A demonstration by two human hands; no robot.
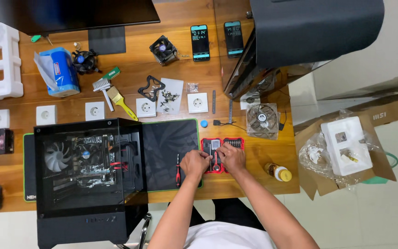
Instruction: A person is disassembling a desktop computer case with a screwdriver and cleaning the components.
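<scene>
A red and black screwdriver bit kit lies open on the wooden table, just right of the black mat. My left hand and my right hand are both curled over the kit's near half, fingers meeting at its middle. Whether either hand grips a bit I cannot tell. A red-handled screwdriver lies on the mat just left of my left hand. The open black computer case with fan and motherboard stands to the left.
Wall sockets, brushes, a bracket, a sheet of screws, cooler fans, a blue tissue pack and two phones lie behind. A case fan, a yellow-capped bottle and a carton with foam sit right.
</scene>
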